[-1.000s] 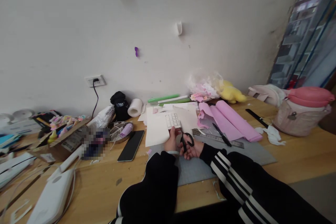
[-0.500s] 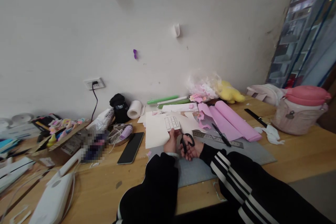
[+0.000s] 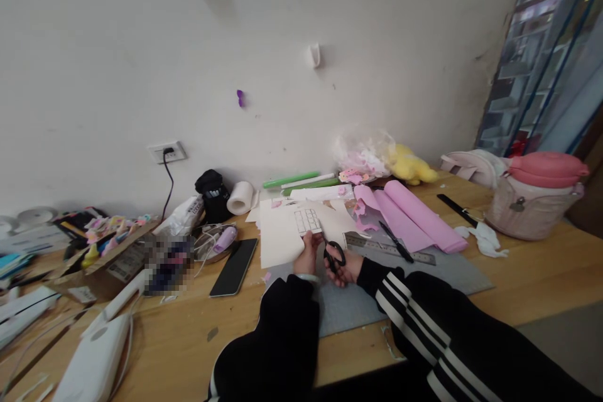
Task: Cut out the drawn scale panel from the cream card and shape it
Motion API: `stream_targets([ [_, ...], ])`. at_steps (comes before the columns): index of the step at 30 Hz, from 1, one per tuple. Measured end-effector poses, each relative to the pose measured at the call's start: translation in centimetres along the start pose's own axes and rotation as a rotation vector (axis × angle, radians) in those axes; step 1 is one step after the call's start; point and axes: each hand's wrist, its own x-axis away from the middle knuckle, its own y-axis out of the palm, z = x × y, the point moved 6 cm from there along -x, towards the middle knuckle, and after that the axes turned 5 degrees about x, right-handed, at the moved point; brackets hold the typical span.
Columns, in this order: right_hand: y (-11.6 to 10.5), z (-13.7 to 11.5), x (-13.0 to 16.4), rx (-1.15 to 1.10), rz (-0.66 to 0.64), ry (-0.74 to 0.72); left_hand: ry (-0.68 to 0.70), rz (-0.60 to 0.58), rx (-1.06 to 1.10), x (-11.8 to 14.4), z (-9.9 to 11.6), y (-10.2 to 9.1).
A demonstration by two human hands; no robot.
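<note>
My left hand (image 3: 307,255) pinches the near edge of a small piece of white paper (image 3: 308,220) with black grid lines drawn on it. In my right hand (image 3: 345,271) is a pair of black-handled scissors (image 3: 335,254), its blades pointing up and left at the right edge of that piece. The handles look closer together, and the blade tips are too small to make out clearly. Beneath and beyond the hands lie larger cream paper sheets (image 3: 276,241) and a grey cutting mat (image 3: 346,314).
Right of my hands are a metal ruler (image 3: 424,257), a black pen (image 3: 396,242) and a roll of pink paper (image 3: 424,217). A phone (image 3: 234,267) lies to the left, near a cardboard box (image 3: 106,260). A pink-lidded container (image 3: 532,207) stands at far right.
The scissors' handles have swung nearer each other and turned slightly in my right hand. My left hand still holds the gridded paper in about the same place.
</note>
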Motion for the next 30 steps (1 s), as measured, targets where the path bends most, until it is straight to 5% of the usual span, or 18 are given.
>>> stream_targets([
  [6,-0.2,0.0,-0.1,0.011,0.049,-0.029,-0.093,-0.102,-0.005,0.6,0.0,1.1],
  [30,-0.2,-0.3,0.3,0.003,0.002,-0.01,-0.083,-0.075,-0.019,0.8,-0.6,0.6],
])
